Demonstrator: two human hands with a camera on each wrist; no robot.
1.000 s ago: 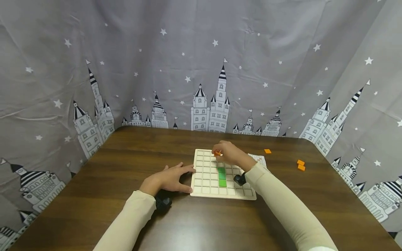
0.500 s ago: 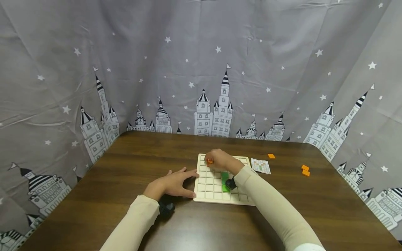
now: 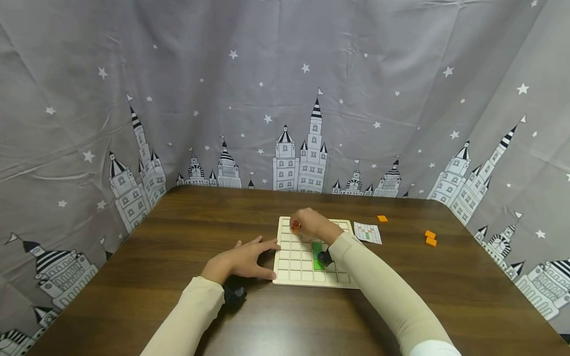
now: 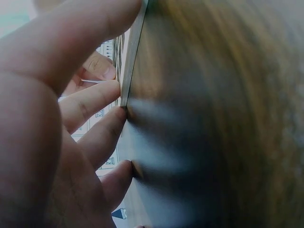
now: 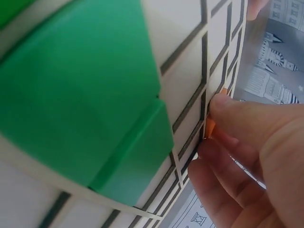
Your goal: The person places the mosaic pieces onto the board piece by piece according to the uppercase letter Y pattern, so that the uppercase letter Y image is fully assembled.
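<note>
A pale wooden grid board (image 3: 295, 274) lies on the table, with a column of green square tiles (image 3: 318, 265) set in its cells. Over the board's far left part, my right hand (image 3: 311, 222) pinches a small orange tile (image 3: 295, 228) between thumb and fingers. The right wrist view has the fingertips right at the grid, mostly covering the orange tile (image 5: 210, 126). My left hand (image 3: 244, 259) is spread at the board's left side. Thumb and fingertips touch the board's edge (image 4: 131, 66) in the left wrist view.
Right of the board lies a small printed grid card (image 3: 367, 233) with coloured squares. Loose orange tiles lie farther right, one (image 3: 382, 218) behind the card and a pair (image 3: 430, 238) close together. A grey castle-print curtain (image 3: 249, 99) hangs behind the brown table (image 3: 213, 205).
My right hand has moved left across the board with the orange tile, bringing the card fully into view. The left hand has stayed at the board's edge. The head view has shifted slightly.
</note>
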